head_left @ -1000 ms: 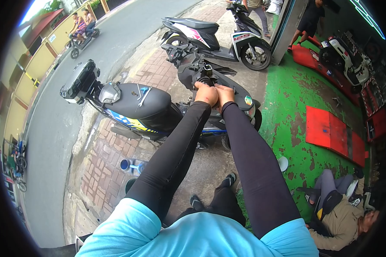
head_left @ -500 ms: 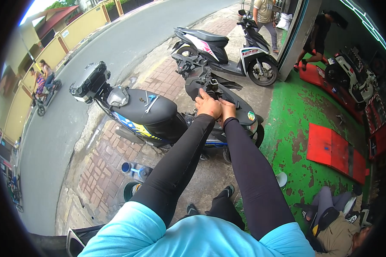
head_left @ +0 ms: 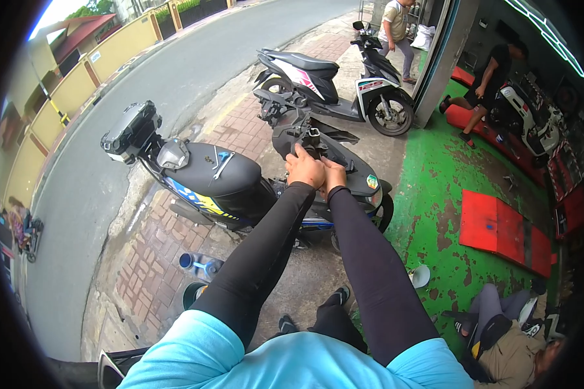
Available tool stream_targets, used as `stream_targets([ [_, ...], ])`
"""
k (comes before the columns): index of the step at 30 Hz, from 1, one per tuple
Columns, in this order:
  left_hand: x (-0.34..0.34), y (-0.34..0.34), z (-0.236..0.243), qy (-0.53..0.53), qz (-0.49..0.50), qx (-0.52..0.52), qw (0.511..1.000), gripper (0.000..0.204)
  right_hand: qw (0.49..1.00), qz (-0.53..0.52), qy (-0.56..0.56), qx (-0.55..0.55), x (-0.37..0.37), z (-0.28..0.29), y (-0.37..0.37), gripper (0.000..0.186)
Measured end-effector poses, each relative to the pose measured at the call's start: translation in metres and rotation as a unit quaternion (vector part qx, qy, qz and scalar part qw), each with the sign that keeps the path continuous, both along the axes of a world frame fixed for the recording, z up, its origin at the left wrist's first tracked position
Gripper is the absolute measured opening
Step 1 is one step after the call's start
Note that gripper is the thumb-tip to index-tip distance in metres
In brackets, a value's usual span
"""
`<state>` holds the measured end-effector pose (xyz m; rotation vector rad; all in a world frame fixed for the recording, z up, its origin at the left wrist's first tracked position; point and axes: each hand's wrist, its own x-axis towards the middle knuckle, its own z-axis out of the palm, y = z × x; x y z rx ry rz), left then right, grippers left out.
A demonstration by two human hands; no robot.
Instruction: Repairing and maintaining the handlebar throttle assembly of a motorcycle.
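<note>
My left hand and my right hand are pressed together at the opened front end of a scooter with black panels. Both hands have their fingers curled in, and what they grip is hidden behind them. Just beyond them are exposed dark parts of the front. On the black seat lie a wrench, a small blue-handled tool and a few small dark pieces. A clear plastic lens-like piece rests at the seat's rear, ahead of the top box.
A white and pink scooter stands beyond. Blue jug and bucket sit at my left, a white container at my right. Red ramp panels lie on the green floor. People are nearby, one sitting low right.
My hands stay together at the scooter's front, with little change. The person in black has moved within the shop, the person at the back has shifted, and the riders have moved down the road.
</note>
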<state>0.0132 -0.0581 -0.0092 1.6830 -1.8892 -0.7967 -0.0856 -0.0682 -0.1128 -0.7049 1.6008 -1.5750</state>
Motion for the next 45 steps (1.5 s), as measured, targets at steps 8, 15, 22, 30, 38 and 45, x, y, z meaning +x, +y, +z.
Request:
stream_targets([
  [8,0.003,0.007,0.008,0.027,0.018,0.018,0.999,0.085,0.996,-0.009,0.085,0.005,0.004,-0.001,0.0,0.039],
  [15,0.005,0.004,0.004,0.024,0.01,0.024,0.999,0.086,0.996,-0.009,0.089,-0.032,0.005,0.004,-0.001,0.039],
  [22,0.005,0.001,-0.008,0.003,0.018,-0.019,1.0,0.082,0.983,0.0,0.183,0.027,0.008,0.018,0.011,0.04],
  [30,0.004,-0.027,-0.031,-0.228,-0.155,-0.024,0.961,0.083,0.984,0.008,0.175,0.014,0.007,0.025,0.015,0.04],
  [38,0.003,-0.027,-0.041,-0.038,-0.115,-0.059,0.991,0.087,0.985,0.012,0.169,-0.015,0.004,0.011,0.006,0.038],
  [45,0.003,-0.03,-0.041,-0.029,-0.094,-0.029,0.995,0.09,0.984,0.011,0.176,-0.001,0.0,0.002,0.0,0.041],
])
